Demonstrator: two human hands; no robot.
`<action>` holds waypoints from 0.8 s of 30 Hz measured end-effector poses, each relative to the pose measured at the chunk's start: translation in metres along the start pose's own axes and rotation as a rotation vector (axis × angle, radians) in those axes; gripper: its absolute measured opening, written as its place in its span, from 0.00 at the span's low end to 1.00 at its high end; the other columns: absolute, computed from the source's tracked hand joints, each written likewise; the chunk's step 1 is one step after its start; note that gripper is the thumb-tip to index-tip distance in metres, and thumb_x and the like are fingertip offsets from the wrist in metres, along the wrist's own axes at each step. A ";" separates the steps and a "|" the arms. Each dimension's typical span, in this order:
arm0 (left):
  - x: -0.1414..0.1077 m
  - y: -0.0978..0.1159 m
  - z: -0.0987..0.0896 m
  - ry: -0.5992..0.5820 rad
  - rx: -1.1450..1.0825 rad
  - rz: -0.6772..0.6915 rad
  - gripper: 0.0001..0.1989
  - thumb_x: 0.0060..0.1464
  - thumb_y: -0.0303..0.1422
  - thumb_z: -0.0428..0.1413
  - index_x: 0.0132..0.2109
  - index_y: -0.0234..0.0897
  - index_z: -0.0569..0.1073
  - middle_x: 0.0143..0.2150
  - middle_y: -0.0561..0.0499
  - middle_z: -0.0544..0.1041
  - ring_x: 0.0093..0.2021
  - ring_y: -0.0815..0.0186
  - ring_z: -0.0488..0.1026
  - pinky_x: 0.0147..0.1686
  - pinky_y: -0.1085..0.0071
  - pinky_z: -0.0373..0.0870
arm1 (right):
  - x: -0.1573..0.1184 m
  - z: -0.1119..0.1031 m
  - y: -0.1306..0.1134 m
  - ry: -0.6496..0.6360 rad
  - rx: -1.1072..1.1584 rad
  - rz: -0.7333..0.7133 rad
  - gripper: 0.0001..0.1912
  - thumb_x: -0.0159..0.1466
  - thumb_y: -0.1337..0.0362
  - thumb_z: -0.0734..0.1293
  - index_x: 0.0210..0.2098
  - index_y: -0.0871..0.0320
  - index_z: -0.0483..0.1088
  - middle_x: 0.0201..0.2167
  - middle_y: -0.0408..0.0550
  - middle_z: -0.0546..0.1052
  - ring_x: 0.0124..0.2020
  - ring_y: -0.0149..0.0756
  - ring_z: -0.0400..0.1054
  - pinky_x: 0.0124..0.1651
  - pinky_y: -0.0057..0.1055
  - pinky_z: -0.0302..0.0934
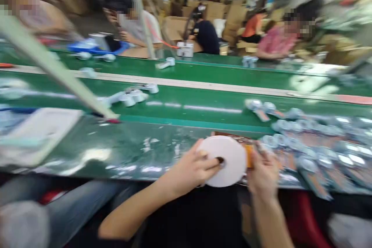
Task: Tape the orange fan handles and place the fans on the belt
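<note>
Near the front edge of the green work surface, my left hand (193, 168) grips a white round disc (228, 174) with a small dark hole in the middle. One fingertip lies at that hole. On the disc's right side my right hand (263, 170) is closed around a small orange piece (249, 156), blurred and partly covered by my fingers. A brown strip (229, 135) shows behind the disc's top edge; I cannot tell what it belongs to. Right beside my right hand lie many light-blue and clear packaged parts (308, 162).
A green conveyor (188, 102) runs across beyond the work surface, with several light-blue parts (130, 96) on it. A slanted pale post (64, 73) stands at left, near a white tray (62, 124). Co-workers (139, 23) sit across the line; cardboard boxes (213, 9) are stacked behind them.
</note>
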State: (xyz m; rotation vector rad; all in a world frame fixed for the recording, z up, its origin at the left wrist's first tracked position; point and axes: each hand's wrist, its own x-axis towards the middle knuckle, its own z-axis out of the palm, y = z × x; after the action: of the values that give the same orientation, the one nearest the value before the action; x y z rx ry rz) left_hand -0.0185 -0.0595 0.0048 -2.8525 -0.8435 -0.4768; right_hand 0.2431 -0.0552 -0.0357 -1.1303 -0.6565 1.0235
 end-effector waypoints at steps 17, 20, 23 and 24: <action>0.013 -0.019 0.012 -0.066 -0.174 -0.028 0.33 0.57 0.23 0.58 0.68 0.47 0.68 0.59 0.50 0.77 0.51 0.56 0.68 0.71 0.41 0.51 | 0.005 0.012 0.015 0.126 0.220 -0.077 0.28 0.63 0.51 0.78 0.58 0.52 0.72 0.51 0.49 0.80 0.52 0.43 0.75 0.57 0.40 0.71; 0.002 0.007 0.035 -0.039 -0.184 -0.133 0.33 0.56 0.26 0.60 0.69 0.44 0.68 0.57 0.47 0.76 0.51 0.54 0.67 0.69 0.42 0.52 | -0.013 0.013 0.022 0.151 0.279 -0.065 0.29 0.64 0.54 0.78 0.60 0.49 0.68 0.57 0.49 0.77 0.57 0.43 0.73 0.60 0.41 0.70; -0.011 0.043 0.048 0.008 -0.192 -0.187 0.31 0.59 0.32 0.61 0.68 0.40 0.68 0.55 0.46 0.77 0.51 0.54 0.66 0.68 0.42 0.51 | -0.031 -0.009 0.013 0.125 0.140 -0.001 0.31 0.59 0.55 0.81 0.57 0.50 0.69 0.54 0.51 0.79 0.55 0.46 0.75 0.57 0.42 0.73; -0.015 0.053 0.050 0.018 -0.191 -0.185 0.29 0.61 0.33 0.60 0.68 0.39 0.68 0.54 0.46 0.77 0.51 0.55 0.66 0.67 0.42 0.51 | -0.033 -0.021 0.009 0.131 0.067 0.023 0.31 0.57 0.55 0.82 0.56 0.50 0.70 0.52 0.52 0.80 0.55 0.48 0.75 0.57 0.44 0.73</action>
State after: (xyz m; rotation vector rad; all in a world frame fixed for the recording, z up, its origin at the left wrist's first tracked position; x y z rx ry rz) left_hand 0.0119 -0.1008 -0.0495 -2.9475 -1.1220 -0.6362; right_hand 0.2445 -0.0928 -0.0491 -1.1376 -0.5022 0.9751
